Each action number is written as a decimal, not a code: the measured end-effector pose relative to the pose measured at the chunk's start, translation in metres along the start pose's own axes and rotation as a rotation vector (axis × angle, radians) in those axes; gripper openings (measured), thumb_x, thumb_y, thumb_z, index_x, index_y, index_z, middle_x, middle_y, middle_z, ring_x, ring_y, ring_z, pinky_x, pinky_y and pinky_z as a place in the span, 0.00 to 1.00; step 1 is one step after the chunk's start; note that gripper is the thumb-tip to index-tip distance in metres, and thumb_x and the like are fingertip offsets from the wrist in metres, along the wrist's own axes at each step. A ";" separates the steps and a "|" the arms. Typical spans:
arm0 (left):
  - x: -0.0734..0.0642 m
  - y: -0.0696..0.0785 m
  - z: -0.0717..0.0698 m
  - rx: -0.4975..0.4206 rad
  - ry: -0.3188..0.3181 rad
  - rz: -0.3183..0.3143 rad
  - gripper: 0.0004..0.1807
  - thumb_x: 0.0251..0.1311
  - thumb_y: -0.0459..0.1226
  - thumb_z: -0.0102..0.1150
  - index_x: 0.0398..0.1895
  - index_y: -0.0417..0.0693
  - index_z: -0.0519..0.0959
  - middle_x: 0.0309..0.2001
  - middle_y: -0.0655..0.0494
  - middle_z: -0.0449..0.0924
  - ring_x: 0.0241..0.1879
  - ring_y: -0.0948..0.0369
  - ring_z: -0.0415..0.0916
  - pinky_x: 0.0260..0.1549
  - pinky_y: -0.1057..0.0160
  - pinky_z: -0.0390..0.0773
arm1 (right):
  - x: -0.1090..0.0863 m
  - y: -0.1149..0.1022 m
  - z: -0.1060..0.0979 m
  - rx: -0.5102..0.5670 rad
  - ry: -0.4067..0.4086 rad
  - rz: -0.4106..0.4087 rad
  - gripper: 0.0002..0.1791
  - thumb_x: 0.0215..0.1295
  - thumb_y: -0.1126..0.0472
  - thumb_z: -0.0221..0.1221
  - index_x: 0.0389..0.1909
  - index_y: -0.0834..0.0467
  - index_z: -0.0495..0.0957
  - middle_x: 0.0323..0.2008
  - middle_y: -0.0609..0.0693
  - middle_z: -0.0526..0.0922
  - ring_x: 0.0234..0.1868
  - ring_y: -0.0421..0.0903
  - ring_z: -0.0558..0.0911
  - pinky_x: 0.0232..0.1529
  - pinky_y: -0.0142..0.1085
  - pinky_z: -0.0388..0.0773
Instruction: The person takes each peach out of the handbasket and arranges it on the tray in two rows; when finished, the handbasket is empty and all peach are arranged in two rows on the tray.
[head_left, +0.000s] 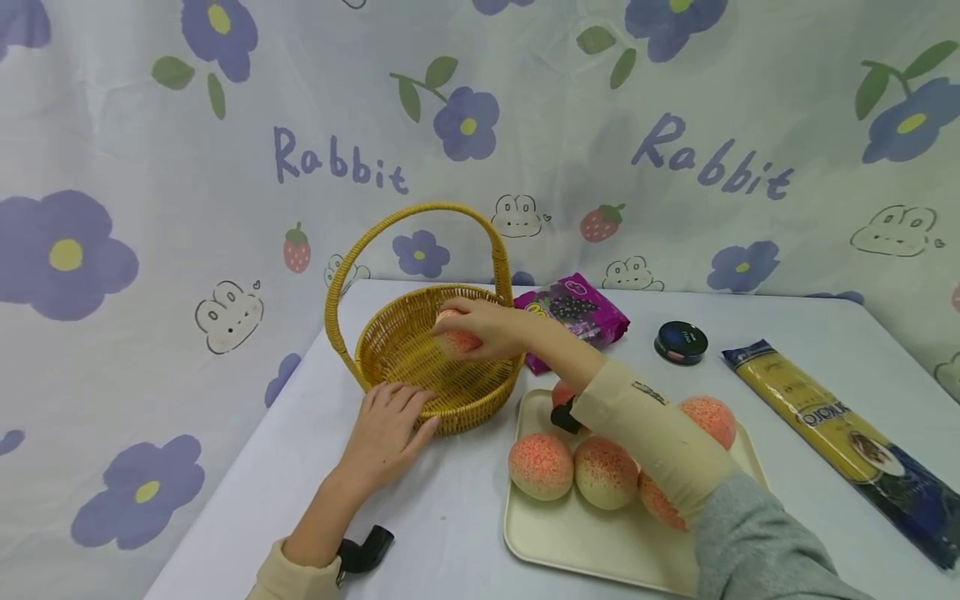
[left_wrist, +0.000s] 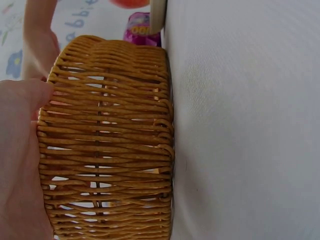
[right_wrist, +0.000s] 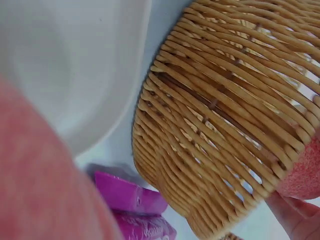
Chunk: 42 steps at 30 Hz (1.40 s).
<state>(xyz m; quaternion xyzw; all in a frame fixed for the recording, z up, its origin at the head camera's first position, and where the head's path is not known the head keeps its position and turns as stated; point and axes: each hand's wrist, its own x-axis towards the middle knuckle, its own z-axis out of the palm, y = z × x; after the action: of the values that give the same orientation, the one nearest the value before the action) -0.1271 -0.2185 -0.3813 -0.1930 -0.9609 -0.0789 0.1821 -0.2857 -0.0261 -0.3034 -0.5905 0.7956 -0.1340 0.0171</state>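
Observation:
My right hand grips a pinkish speckled peach over the inside of a yellow wicker basket with a tall arched handle. In the right wrist view, this peach shows past the basket rim with fingers around it. My left hand rests on the basket's near left rim, its fingers lying fairly straight. The left wrist view has that hand against the rim of the woven wall. Several more peaches sit on a cream tray, partly hidden by my right forearm.
Behind the basket's right side lies a purple snack bag. A round dark tin stands to its right, and a long yellow and blue packet lies at the far right. A patterned cloth hangs behind the white table.

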 end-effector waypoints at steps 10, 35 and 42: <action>-0.001 0.001 0.001 -0.003 0.010 0.000 0.20 0.64 0.50 0.46 0.51 0.48 0.74 0.47 0.54 0.75 0.54 0.52 0.64 0.58 0.49 0.52 | -0.027 -0.003 -0.018 -0.001 0.067 0.007 0.27 0.55 0.61 0.64 0.57 0.47 0.72 0.62 0.54 0.61 0.57 0.49 0.66 0.55 0.39 0.68; -0.002 0.003 0.000 -0.001 0.015 -0.003 0.19 0.64 0.49 0.46 0.52 0.49 0.74 0.48 0.53 0.75 0.54 0.51 0.64 0.57 0.48 0.53 | -0.108 -0.026 -0.054 -0.012 0.226 0.015 0.27 0.54 0.63 0.64 0.56 0.47 0.72 0.59 0.55 0.64 0.55 0.48 0.68 0.51 0.41 0.71; -0.001 0.003 0.001 -0.006 0.016 0.000 0.20 0.65 0.49 0.45 0.51 0.48 0.74 0.48 0.53 0.75 0.54 0.51 0.64 0.57 0.48 0.53 | -0.135 -0.036 -0.055 0.037 0.130 0.157 0.29 0.55 0.63 0.63 0.57 0.40 0.70 0.63 0.51 0.59 0.61 0.49 0.62 0.55 0.44 0.68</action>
<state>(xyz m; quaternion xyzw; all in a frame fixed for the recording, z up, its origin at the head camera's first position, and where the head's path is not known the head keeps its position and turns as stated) -0.1254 -0.2163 -0.3823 -0.1929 -0.9592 -0.0836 0.1890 -0.2215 0.1021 -0.2595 -0.5159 0.8363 -0.1850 -0.0132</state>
